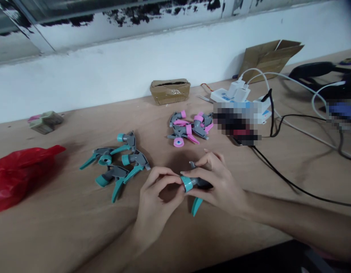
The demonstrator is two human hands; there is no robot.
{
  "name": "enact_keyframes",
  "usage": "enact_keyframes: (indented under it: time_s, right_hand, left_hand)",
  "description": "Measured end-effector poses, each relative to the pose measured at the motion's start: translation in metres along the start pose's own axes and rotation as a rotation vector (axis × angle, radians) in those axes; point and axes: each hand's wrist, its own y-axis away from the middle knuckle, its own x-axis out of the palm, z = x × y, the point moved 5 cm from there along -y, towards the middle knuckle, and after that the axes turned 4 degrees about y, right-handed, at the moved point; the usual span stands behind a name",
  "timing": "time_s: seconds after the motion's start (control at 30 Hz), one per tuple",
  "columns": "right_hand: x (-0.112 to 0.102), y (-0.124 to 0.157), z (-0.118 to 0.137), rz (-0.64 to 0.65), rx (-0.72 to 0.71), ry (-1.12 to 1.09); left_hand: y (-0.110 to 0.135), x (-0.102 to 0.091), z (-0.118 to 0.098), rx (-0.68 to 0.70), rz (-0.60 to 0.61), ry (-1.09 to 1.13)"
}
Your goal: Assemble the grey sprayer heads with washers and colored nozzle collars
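Between my two hands is a grey and teal trigger sprayer head (196, 206), its teal trigger hanging downward. My right hand (221, 182) wraps round its grey body and covers much of it. The fingertips of my left hand (161, 201) pinch the teal collar at the sprayer's left end. To the left on the table lie several more teal and grey sprayer heads (135, 159). Beyond my hands sits a loose cluster of pink and grey sprayer heads (188, 129).
A red plastic bag (22, 174) lies at the left, near a small block-like object (46, 122). Along the wall stand a taped cardboard box (171, 93) and an open carton (266, 60). Power strips (221, 95) with chargers and a black cable (289, 182) occupy the right side.
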Motion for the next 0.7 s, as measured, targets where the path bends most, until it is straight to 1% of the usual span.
enact_keyframes:
  time_s: [0.1,0.17,0.27,0.33,0.4,0.47,0.5,0.6,0.7]
  right_hand:
    - [0.004,-0.001,-0.006,0.078,0.071,-0.104]
    - [0.007,-0.002,-0.009,0.132,0.096,-0.199]
    - [0.01,-0.003,-0.01,0.19,0.087,-0.303]
    - [0.011,-0.004,-0.01,0.207,0.087,-0.329]
    - [0.011,-0.005,-0.011,0.206,0.113,-0.319]
    - [0.01,-0.006,-0.012,0.192,0.147,-0.273]
    - [0.01,-0.006,-0.012,0.183,0.161,-0.24]
    - [0.009,-0.005,-0.01,0.167,0.162,-0.131]
    - [0.01,-0.003,-0.006,0.144,0.109,-0.044]
  left_hand:
    - [-0.003,-0.004,-0.01,0.244,0.056,-0.115]
    - [-0.004,-0.007,-0.016,0.366,0.119,-0.149]
    - [-0.006,-0.01,-0.02,0.445,0.214,-0.172]
    - [-0.006,-0.01,-0.018,0.44,0.214,-0.181]
    - [-0.006,-0.01,-0.012,0.37,0.143,-0.171]
    - [-0.007,-0.009,-0.001,0.214,0.078,-0.13]
    - [-0.007,-0.007,0.006,0.118,0.077,-0.094]
    - [-0.007,0.0,0.021,-0.13,0.131,0.091]
    - [-0.002,0.008,0.026,-0.292,0.169,0.306]
